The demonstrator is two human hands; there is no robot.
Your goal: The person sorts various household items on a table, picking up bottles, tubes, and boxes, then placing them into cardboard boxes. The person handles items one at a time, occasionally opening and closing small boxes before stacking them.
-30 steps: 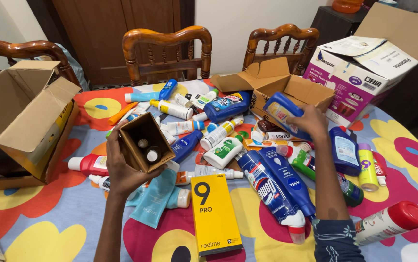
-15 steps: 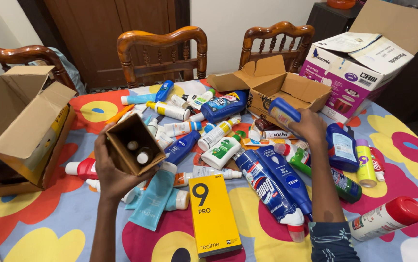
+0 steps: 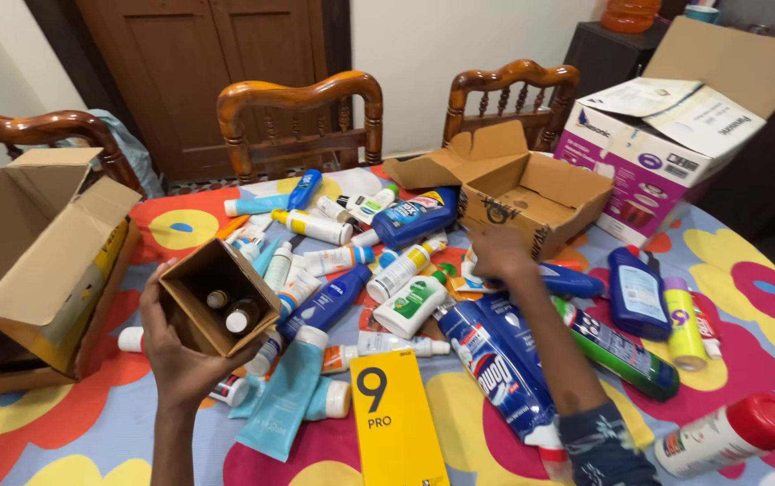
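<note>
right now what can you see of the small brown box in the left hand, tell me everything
The small cardboard box is plain brown, roughly square in section, with its top open and tipped toward the camera. Inside stand two small bottles, one with a white cap and one with a dark cap. The left hand grips it from below and behind, fingers wrapped along its left wall. It is held above the flowered tablecloth, over the clutter of tubes and bottles, beside the large open carton on the left.

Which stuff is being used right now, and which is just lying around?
In use: small box with two bottles inside, held by left hand; right hand among the bottles near a blue bottle.

Lying about: yellow box, big box, chairs, green bottle.
</note>
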